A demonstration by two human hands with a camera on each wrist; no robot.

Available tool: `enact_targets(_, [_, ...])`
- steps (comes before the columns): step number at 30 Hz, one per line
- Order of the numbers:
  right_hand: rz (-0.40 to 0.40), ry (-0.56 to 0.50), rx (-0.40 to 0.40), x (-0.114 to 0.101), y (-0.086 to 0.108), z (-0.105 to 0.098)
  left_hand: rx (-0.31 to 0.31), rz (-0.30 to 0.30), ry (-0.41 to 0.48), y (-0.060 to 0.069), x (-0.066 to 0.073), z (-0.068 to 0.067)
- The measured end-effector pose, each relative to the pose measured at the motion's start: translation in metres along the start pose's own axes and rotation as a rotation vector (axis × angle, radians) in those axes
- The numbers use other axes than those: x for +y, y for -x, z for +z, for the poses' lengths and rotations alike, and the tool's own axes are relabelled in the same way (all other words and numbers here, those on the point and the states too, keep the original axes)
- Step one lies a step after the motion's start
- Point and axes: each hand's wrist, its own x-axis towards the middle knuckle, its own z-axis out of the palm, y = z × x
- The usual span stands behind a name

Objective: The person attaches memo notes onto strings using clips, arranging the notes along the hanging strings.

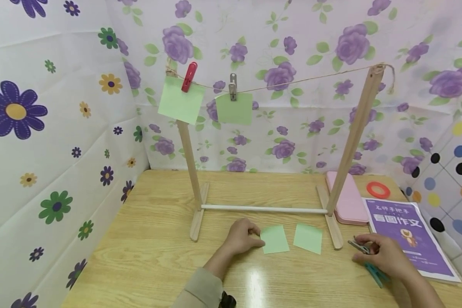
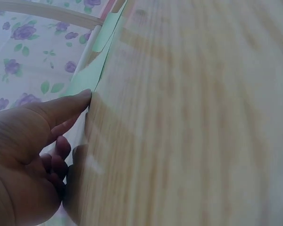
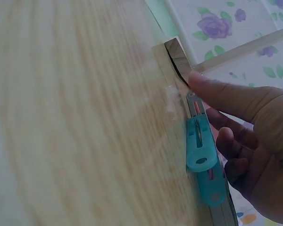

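On the table, my left hand (image 1: 243, 237) is at the left edge of a light green sticky note (image 1: 275, 239), its thumb touching that edge. In the left wrist view the thumb (image 2: 80, 100) meets the note's edge near the wood, the other fingers bent below. My right hand (image 1: 385, 254) pinches a small metal clip (image 1: 359, 247) between thumb and fingers. Just under it lies a teal clothespin (image 1: 376, 273), which the right wrist view shows beside the metal clip (image 3: 194, 103). A second green note (image 1: 308, 238) lies right of the first.
A wooden stand with two posts (image 1: 359, 141) and a white crossbar (image 1: 263, 209) carries a twine line (image 1: 304, 80). From it hang two green notes, under a red clothespin (image 1: 189, 77) and a metal clip (image 1: 232, 87). A pink case (image 1: 346, 199), red ring (image 1: 378, 190) and purple book (image 1: 400, 226) lie right.
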Motion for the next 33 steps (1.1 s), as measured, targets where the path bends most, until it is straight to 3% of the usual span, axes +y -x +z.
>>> enact_targets(5, [-0.036, 0.036, 0.057, 0.004, 0.001, 0.003, -0.005, 0.023, 0.007, 0.002, -0.003, -0.001])
enact_targets(10, [-0.036, 0.094, 0.05, 0.006, -0.001, 0.006, -0.006, 0.037, 0.046, 0.005, -0.004, -0.005])
enact_targets(12, [-0.034, 0.106, 0.038, 0.004, -0.001, 0.007, -0.013, 0.025, 0.071, 0.006, -0.005, -0.006])
enact_targets(19, [-0.005, 0.146, 0.121, 0.004, -0.002, 0.001, -0.04, -0.033, 0.164, 0.009, -0.009, -0.01])
enact_targets(29, [-0.007, 0.214, 0.092, 0.009, -0.014, -0.007, -0.049, -0.036, 0.191, 0.01, -0.008, -0.011])
enact_targets(33, [-0.022, 0.214, 0.029, 0.006, -0.021, -0.01, -0.054, -0.037, 0.194, 0.008, -0.005, -0.012])
